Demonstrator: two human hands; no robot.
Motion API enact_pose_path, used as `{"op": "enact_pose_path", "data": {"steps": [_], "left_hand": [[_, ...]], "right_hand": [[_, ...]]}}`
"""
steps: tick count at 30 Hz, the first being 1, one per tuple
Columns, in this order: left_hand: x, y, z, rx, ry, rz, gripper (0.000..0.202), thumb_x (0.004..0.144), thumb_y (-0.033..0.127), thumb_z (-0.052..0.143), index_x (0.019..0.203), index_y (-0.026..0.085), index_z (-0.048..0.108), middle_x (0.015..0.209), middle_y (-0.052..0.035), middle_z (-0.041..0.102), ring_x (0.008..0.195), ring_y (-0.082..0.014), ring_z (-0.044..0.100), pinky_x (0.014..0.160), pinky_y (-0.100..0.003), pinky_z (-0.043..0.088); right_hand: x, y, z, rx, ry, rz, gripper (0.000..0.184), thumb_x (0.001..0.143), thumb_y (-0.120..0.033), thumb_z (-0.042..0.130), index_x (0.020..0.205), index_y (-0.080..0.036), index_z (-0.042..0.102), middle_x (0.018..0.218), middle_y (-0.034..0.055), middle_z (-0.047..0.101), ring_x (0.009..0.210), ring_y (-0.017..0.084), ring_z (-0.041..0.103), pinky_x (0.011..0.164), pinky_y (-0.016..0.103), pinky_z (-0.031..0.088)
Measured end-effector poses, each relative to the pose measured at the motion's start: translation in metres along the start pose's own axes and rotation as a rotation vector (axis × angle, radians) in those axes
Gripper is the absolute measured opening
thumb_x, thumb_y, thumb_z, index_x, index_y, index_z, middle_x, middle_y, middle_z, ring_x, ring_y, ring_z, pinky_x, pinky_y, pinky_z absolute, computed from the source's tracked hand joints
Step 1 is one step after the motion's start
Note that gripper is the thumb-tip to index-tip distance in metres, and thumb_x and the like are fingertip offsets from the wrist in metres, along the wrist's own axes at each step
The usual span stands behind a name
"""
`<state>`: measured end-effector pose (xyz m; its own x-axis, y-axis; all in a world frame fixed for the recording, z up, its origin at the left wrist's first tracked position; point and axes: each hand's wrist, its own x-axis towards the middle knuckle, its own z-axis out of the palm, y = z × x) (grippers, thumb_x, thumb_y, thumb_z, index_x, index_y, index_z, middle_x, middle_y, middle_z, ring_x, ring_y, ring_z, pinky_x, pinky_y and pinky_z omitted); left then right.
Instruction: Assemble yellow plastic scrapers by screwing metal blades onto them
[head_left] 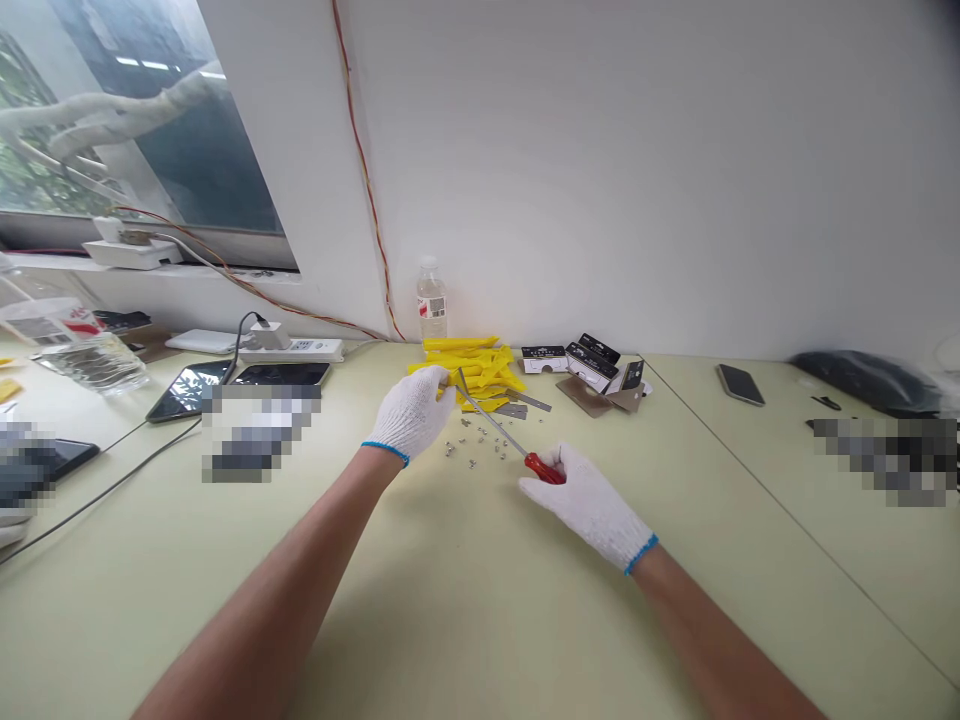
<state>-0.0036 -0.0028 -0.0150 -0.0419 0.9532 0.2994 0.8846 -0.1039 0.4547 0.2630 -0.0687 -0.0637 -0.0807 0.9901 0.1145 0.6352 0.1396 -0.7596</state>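
Note:
My left hand (411,415), in a white knit glove with a blue cuff, is closed around the end of a yellow plastic part (448,379) at the front of a heap of similar yellow parts (472,362). My right hand (581,500), gloved the same way, grips a red-handled screwdriver (543,468). Its long metal shaft reaches up-left, with the tip (460,376) at the yellow part by my left hand. Several small metal screws (476,447) lie scattered on the pale green table (465,600) between my hands. Grey metal strips (527,402) sit by the heap.
Behind the heap stand a plastic bottle (431,300) and black-and-white boxes (592,365) on brown card. A power strip (292,350), dark-screened phones (281,374), and a phone (740,384) lie along the back. Pixelated patches hide some items.

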Motion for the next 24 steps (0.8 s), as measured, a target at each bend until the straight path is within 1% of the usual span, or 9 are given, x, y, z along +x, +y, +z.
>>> {"op": "enact_pose_path", "data": {"steps": [3, 7, 10, 13, 14, 16, 18, 21, 24], "left_hand": [[0.0, 0.001, 0.0, 0.003, -0.002, -0.012, 0.023, 0.095, 0.028, 0.052, 0.106, 0.021, 0.072, 0.103, -0.0065, 0.076, 0.087, -0.0224, 0.068, 0.072, -0.03, 0.045], [0.0, 0.001, 0.002, 0.006, -0.001, 0.01, 0.023, 0.094, 0.026, 0.052, 0.105, 0.021, 0.071, 0.107, -0.0067, 0.076, 0.087, -0.022, 0.068, 0.072, -0.03, 0.045], [0.001, -0.001, 0.003, 0.006, 0.003, 0.018, 0.023, 0.094, 0.027, 0.052, 0.104, 0.021, 0.071, 0.107, -0.0065, 0.076, 0.087, -0.0221, 0.068, 0.071, -0.03, 0.045], [0.0, -0.002, 0.004, 0.006, 0.003, 0.019, 0.022, 0.094, 0.028, 0.052, 0.104, 0.022, 0.071, 0.105, -0.0061, 0.076, 0.088, -0.0223, 0.068, 0.072, -0.031, 0.045], [0.0, -0.002, 0.003, 0.008, 0.002, 0.019, 0.022, 0.094, 0.028, 0.052, 0.104, 0.022, 0.071, 0.105, -0.0061, 0.076, 0.088, -0.0224, 0.068, 0.073, -0.031, 0.045], [0.0, -0.001, 0.003, 0.017, 0.0, 0.013, 0.022, 0.095, 0.028, 0.051, 0.104, 0.021, 0.071, 0.104, -0.0062, 0.076, 0.087, -0.0225, 0.068, 0.072, -0.032, 0.044], [0.0, -0.001, 0.002, 0.027, 0.003, 0.008, 0.022, 0.095, 0.029, 0.05, 0.104, 0.022, 0.07, 0.105, -0.006, 0.075, 0.086, -0.0226, 0.067, 0.071, -0.032, 0.044], [0.0, 0.0, 0.003, 0.043, 0.009, 0.016, 0.022, 0.096, 0.029, 0.05, 0.103, 0.022, 0.069, 0.106, -0.0061, 0.075, 0.087, -0.0232, 0.067, 0.071, -0.033, 0.043], [0.0, 0.0, 0.004, 0.055, 0.011, 0.024, 0.022, 0.096, 0.029, 0.049, 0.103, 0.021, 0.069, 0.107, -0.0069, 0.075, 0.088, -0.0236, 0.067, 0.072, -0.033, 0.043]], "right_hand": [[0.004, 0.004, -0.002, -0.101, 0.055, -0.112, 0.041, 0.082, -0.067, 0.065, 0.08, -0.026, 0.07, 0.078, 0.0125, 0.064, 0.066, 0.015, 0.06, 0.055, 0.03, 0.039], [0.01, 0.002, -0.011, -0.203, 0.156, -0.188, 0.045, 0.085, -0.069, 0.06, 0.074, -0.027, 0.072, 0.073, 0.0141, 0.06, 0.069, 0.017, 0.06, 0.056, 0.033, 0.036], [0.007, -0.006, -0.017, -0.117, -0.008, -0.102, 0.05, 0.089, -0.072, 0.053, 0.079, -0.027, 0.074, 0.076, 0.0139, 0.062, 0.067, 0.016, 0.06, 0.056, 0.032, 0.037], [-0.001, -0.014, -0.016, 0.063, -0.292, 0.121, 0.056, 0.094, -0.074, 0.043, 0.087, -0.028, 0.074, 0.074, 0.0124, 0.062, 0.055, 0.01, 0.054, 0.051, 0.028, 0.032], [-0.003, -0.015, -0.014, 0.105, -0.329, 0.17, 0.054, 0.093, -0.074, 0.045, 0.09, -0.028, 0.073, 0.075, 0.0118, 0.063, 0.053, 0.009, 0.051, 0.05, 0.027, 0.03], [-0.003, -0.013, -0.01, 0.111, -0.261, 0.151, 0.044, 0.085, -0.07, 0.06, 0.093, -0.028, 0.071, 0.08, 0.0113, 0.065, 0.055, 0.009, 0.054, 0.049, 0.026, 0.029], [0.0, -0.007, -0.007, 0.041, -0.085, 0.027, 0.038, 0.077, -0.063, 0.071, 0.086, -0.026, 0.067, 0.082, 0.0117, 0.066, 0.062, 0.012, 0.058, 0.05, 0.026, 0.032], [0.006, 0.0, -0.007, -0.068, 0.109, -0.121, 0.038, 0.08, -0.059, 0.069, 0.073, -0.023, 0.059, 0.073, 0.0126, 0.06, 0.064, 0.013, 0.056, 0.053, 0.029, 0.032], [0.009, -0.002, -0.012, -0.116, 0.154, -0.124, 0.044, 0.082, -0.062, 0.068, 0.068, -0.021, 0.058, 0.067, 0.0128, 0.055, 0.064, 0.013, 0.052, 0.055, 0.031, 0.031]]}}
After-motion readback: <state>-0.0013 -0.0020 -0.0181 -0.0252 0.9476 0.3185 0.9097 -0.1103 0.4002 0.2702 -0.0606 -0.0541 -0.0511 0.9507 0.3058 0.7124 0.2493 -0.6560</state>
